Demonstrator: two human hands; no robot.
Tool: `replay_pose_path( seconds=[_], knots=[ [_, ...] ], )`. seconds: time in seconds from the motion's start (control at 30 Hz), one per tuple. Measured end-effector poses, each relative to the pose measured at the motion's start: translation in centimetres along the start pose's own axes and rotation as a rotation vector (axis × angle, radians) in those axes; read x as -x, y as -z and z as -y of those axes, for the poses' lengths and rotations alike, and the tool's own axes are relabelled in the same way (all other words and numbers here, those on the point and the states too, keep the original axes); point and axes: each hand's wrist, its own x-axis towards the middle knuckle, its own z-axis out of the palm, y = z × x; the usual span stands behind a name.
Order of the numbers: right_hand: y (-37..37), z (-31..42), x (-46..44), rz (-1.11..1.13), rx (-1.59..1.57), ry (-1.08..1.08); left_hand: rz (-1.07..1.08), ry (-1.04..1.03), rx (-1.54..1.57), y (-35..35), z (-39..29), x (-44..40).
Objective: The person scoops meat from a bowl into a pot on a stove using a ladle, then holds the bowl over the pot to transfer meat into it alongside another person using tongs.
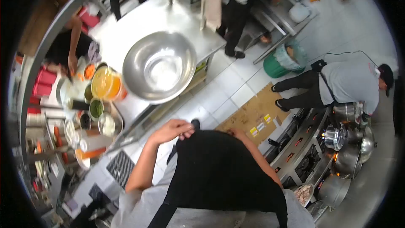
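And here a broad black apron (228, 169) is worn, its far edge seen rounded, its top edge cut nearly straight across the chest. Over a pale grey shirt (143, 204) it is held by black straps (161, 216), one at each upper corner. Both forearms (143, 162) are left bare below the sleeves (130, 200), no glove worn!

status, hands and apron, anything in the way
Left hand loosely curled near apron. Right hand partly hidden behind it. Nothing visibly in the way.
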Motion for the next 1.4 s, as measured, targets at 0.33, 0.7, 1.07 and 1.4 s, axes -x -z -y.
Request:
replay_pose_path(
  seconds=[0.33,0.7,1.07,1.4],
  knots=[
    [-3.1,-6.6,-2.3,-0.030,-0.045,0.063,-0.464,-0.235,0.994,7.0,5.1,-4.1],
    [-6.3,-8.6,2.1,-0.261,-0.051,-0.023,-0.408,-0.284,1.043,12.0,3.5,-11.3],
    [-9.1,-10.7,4.8,-0.326,-0.683,-0.390,-1.184,-1.269,-0.932,10.1,-29.2,-3.9],
    [-11.6,-14.8,6.6,-0.390,-0.600,-0.354,-1.689,-1.161,-1.561,20.0,-37.7,-7.7]
  ],
)
